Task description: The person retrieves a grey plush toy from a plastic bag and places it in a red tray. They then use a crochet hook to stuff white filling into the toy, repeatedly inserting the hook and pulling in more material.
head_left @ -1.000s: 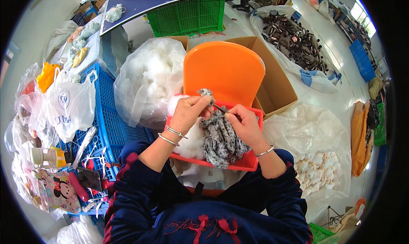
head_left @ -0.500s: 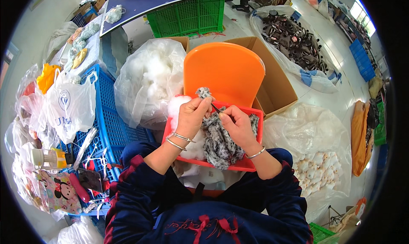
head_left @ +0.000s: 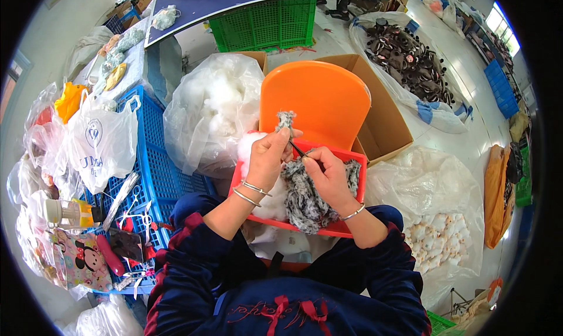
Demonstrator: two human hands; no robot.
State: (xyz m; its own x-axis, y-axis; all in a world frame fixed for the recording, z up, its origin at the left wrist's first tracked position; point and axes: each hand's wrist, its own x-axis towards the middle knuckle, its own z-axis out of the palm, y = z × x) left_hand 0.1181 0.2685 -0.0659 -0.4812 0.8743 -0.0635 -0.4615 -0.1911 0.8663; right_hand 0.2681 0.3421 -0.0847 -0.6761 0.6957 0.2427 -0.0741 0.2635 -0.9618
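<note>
A small grey fuzzy plush piece (head_left: 285,120) stands up out of my left hand (head_left: 270,154), pinched between thumb and fingers. My right hand (head_left: 327,173) grips a thin dark stick-like tool (head_left: 298,149), whose far end reaches to the grey piece at my left fingers; its tip is hidden. Under both hands a red tray (head_left: 275,223) rests across my lap. White stuffing fibre (head_left: 271,203) fills its left side, and a heap of grey fuzzy plush pieces (head_left: 309,202) lies on its right.
An orange chair (head_left: 315,98) stands just beyond the tray, with a cardboard box (head_left: 384,122) behind it. A clear bag of white stuffing (head_left: 214,110) is to its left. Blue crates (head_left: 153,160) hold bags and scissors at left; a plastic sack of white pieces (head_left: 437,236) lies at right.
The grey piece now sticks up straighter and higher above my left fingers. Both hands stay close together, and the whole view has shifted slightly.
</note>
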